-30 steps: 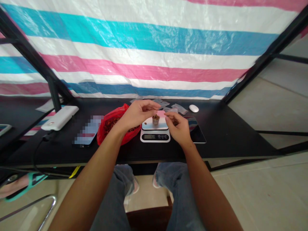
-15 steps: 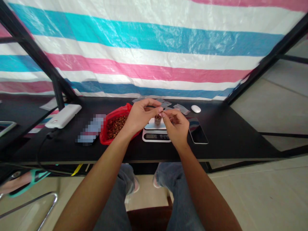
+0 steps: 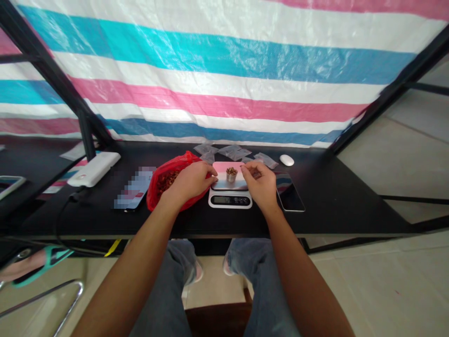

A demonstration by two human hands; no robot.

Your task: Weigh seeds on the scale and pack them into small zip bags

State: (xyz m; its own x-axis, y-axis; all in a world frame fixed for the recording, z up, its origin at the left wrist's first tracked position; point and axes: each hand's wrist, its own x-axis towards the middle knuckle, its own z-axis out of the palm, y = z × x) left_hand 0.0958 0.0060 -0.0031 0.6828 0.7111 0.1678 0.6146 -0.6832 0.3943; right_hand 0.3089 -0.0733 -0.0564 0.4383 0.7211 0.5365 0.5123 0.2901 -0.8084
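The left hand (image 3: 194, 181), above the red bag (image 3: 177, 162), and the right hand (image 3: 260, 180) both have bent fingers; whether they pinch something, I cannot tell. Between them, the small cup (image 3: 231, 178) of brown pieces (image 3: 231, 171) stands on the scale (image 3: 221, 184).

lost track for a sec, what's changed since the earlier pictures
The left hand has moved left, from over the cup to the left edge of the scale; the right hand came inward, then drew back to the cup's right side. Whether either holds anything is unclear. Cup, scale, red bag and white mouse stayed put.
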